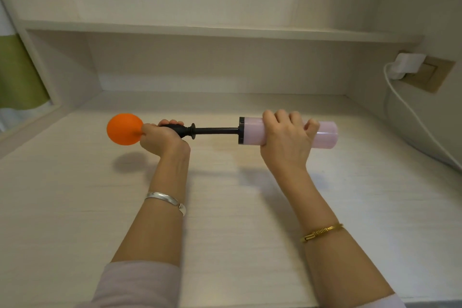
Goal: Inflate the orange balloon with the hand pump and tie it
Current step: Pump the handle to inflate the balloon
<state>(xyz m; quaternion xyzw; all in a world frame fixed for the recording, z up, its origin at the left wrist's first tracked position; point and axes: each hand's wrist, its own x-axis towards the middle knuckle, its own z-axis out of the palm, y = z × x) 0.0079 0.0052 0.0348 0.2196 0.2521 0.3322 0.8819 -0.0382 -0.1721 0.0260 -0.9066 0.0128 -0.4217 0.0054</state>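
Observation:
The orange balloon [124, 129] is small and round, partly inflated, held in the air above the desk at centre left. Its neck sits on the black nozzle end of the hand pump [325, 134]. My left hand [161, 137] grips that nozzle end and the balloon's neck together. The pump lies level, its black rod drawn partly out of the pale pink barrel. My right hand [285, 137] wraps around the pink barrel from above. The balloon's neck is hidden inside my left fist.
A pale wooden desk [225, 207] spreads under both arms, with a shelf [225, 32] above its back wall. At the right, a white plug [407, 65] sits in a wall socket, and its cable [420, 120] runs down along the wall.

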